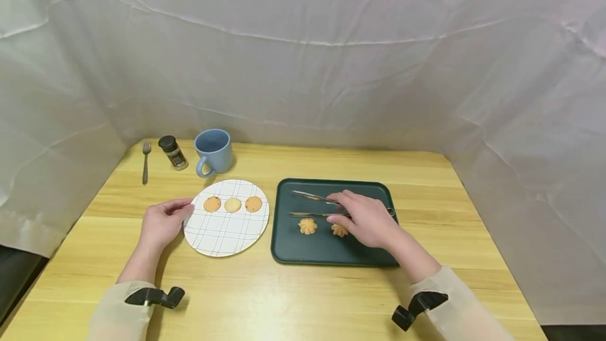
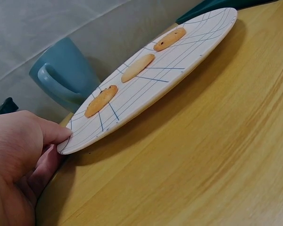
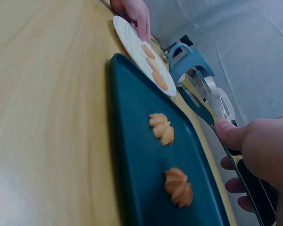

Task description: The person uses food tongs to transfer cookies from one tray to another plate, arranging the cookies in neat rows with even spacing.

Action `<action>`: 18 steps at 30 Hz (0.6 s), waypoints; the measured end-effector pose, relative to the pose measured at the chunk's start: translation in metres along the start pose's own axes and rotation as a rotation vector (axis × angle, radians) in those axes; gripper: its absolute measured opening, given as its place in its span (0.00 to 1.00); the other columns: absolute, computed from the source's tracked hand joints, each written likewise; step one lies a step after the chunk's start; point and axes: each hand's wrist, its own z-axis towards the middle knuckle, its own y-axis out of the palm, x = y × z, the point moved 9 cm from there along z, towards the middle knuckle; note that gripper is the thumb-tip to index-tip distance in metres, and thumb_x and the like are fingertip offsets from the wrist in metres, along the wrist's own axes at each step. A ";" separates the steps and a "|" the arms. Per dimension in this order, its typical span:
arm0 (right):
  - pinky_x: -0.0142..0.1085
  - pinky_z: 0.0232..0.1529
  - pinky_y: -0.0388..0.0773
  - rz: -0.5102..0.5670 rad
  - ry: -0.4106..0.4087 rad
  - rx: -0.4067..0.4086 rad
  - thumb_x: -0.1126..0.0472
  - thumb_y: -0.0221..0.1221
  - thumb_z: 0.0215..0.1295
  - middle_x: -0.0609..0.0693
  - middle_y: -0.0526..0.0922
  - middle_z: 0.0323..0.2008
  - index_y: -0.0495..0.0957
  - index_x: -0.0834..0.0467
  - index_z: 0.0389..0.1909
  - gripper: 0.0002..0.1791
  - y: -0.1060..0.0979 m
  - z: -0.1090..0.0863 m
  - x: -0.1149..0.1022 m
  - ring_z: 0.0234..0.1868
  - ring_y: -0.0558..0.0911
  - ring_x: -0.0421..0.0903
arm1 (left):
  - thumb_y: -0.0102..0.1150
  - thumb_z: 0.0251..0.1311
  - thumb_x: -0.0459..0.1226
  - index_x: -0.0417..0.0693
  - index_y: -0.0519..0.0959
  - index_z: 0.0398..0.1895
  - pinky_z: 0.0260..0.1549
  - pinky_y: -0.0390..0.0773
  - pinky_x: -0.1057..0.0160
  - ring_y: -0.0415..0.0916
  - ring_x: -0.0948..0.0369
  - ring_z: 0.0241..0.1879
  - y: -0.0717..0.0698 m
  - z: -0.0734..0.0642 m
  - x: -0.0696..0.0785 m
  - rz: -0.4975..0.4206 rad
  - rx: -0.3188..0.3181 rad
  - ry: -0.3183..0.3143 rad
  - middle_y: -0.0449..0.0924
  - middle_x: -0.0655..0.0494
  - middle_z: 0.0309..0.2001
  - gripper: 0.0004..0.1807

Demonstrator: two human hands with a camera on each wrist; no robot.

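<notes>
My left hand [image 1: 163, 222] pinches the left rim of a round white plate [image 1: 227, 238] with a blue line pattern, thumb on top. Three flat round cookies lie in a row on it: a left one [image 1: 212, 204], a pale middle one [image 1: 232, 204] and a right one [image 1: 253, 204]. Over a dark green tray [image 1: 303, 251], my right hand [image 1: 366, 220] grips metal tongs [image 3: 203, 110], whose arms are spread and point left with nothing between them. Two swirled cookies rest on the tray, one on the left [image 1: 307, 226] and one partly under my hand [image 1: 339, 230].
Behind the plate stands a blue mug [image 1: 215, 154]. Farther left are a black-capped spice jar [image 1: 173, 152] and a fork [image 1: 145, 162]. Pale curtains [image 1: 303, 78] surround the back and sides of the wooden table [image 1: 236, 299].
</notes>
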 end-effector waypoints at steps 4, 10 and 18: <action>0.39 0.33 0.77 -0.009 0.011 -0.005 0.41 0.61 0.77 0.46 0.84 0.48 0.78 0.51 0.69 0.27 0.006 -0.010 0.006 0.41 0.83 0.43 | 0.65 0.73 0.46 0.40 0.86 0.60 0.38 0.76 0.76 0.81 0.61 0.48 0.000 0.000 0.000 0.004 0.006 0.007 0.87 0.42 0.54 0.22; 0.40 0.36 0.78 -0.012 0.025 -0.003 0.43 0.63 0.75 0.43 0.84 0.46 0.79 0.50 0.68 0.26 0.013 -0.020 0.013 0.42 0.84 0.42 | 0.65 0.73 0.46 0.40 0.86 0.60 0.39 0.76 0.76 0.81 0.60 0.49 -0.002 -0.001 0.001 0.010 0.011 0.014 0.87 0.42 0.54 0.22; 0.44 0.39 0.80 0.010 0.038 -0.020 0.42 0.63 0.76 0.44 0.84 0.48 0.80 0.51 0.67 0.26 0.020 -0.027 0.019 0.45 0.85 0.46 | 0.65 0.73 0.45 0.40 0.86 0.60 0.39 0.76 0.75 0.81 0.59 0.50 -0.002 -0.003 0.003 0.008 0.010 0.012 0.87 0.42 0.54 0.21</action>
